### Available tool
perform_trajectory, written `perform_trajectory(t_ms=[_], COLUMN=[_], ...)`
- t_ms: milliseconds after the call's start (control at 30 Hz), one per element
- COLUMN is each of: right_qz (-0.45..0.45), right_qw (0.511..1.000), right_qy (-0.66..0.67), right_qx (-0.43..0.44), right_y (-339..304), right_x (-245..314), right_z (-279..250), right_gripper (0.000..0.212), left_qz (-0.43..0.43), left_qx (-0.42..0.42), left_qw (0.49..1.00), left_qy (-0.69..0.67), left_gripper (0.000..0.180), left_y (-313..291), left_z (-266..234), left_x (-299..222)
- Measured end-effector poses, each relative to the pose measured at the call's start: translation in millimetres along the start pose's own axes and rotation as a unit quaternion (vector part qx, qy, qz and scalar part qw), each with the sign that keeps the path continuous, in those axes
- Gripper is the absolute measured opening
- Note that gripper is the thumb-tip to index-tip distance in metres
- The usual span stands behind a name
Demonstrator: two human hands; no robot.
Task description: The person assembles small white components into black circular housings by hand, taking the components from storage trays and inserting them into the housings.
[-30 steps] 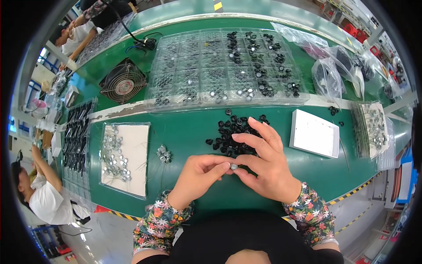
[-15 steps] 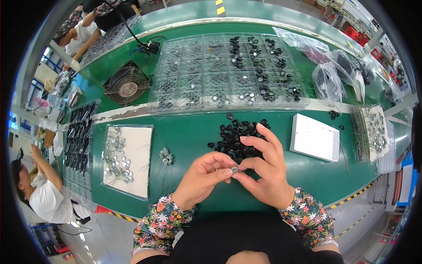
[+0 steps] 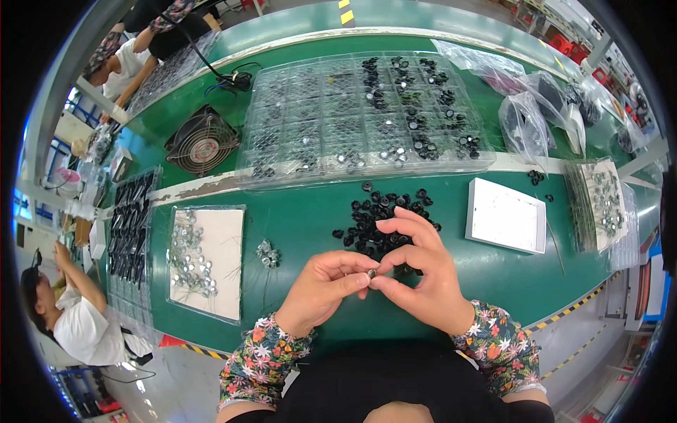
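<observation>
Before my body, both hands meet over a small round metallic part (image 3: 371,273), which shows little between the fingertips. My left hand (image 3: 316,287) pinches it with thumb and forefinger. From the other side, thumb and forefinger of my right hand (image 3: 427,276) close on it too, while the right hand's other fingers are raised and spread. Just beyond the fingertips lies a loose pile of small black round caps (image 3: 374,224), partly hidden by the right hand. A small cluster of silver round parts with thin wires (image 3: 267,254) rests to the left of my left hand.
At left, silver wired parts lie on a pale board (image 3: 224,264). Behind stand a clear compartment tray (image 3: 303,106) and a black fan (image 3: 203,141). Right are a white box (image 3: 505,218), a board stack (image 3: 596,204) and plastic bags (image 3: 525,127). Co-workers sit at left.
Both hands have shifted very slightly left, still pinching the small part. Its shiny face showed more plainly before and now looks darker and turned.
</observation>
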State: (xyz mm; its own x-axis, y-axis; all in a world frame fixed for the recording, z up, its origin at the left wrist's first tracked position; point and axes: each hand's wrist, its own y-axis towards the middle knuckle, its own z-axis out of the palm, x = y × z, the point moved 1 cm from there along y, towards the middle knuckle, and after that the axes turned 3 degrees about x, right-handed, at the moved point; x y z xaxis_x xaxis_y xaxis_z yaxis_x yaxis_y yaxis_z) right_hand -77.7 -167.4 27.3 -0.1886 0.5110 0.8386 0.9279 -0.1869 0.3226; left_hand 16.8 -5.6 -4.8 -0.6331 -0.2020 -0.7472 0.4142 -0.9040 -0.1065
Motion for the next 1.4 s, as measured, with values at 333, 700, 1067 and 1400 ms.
perform_trajectory(t_ms=[333,700,1067,1400], right_qz=[0.095,0.082,0.209,0.037], right_qw=[0.986,0.988,0.914,0.996], right_qy=[0.130,0.129,0.339,0.062], right_qx=[0.030,0.010,0.075,-0.044], right_y=[-2.7,-4.1,-1.4,-3.0], right_x=[-8.2,-5.9,-6.8,-1.3], right_z=[5.6,9.3,5.7,12.9], right_gripper=[0.008,0.010,0.006,0.020], left_qz=[0.014,0.030,0.034,0.040], left_qx=[0.010,-0.044,0.003,-0.051], left_qw=[1.000,0.997,0.998,0.995], left_qy=[0.006,-0.057,-0.059,-0.073], left_gripper=[0.016,0.016,0.017,0.019], left_y=[1.9,-0.7,0.0,-3.5], left_z=[-1.6,5.3,4.9,7.3], left_x=[7.3,13.1,14.3,19.9])
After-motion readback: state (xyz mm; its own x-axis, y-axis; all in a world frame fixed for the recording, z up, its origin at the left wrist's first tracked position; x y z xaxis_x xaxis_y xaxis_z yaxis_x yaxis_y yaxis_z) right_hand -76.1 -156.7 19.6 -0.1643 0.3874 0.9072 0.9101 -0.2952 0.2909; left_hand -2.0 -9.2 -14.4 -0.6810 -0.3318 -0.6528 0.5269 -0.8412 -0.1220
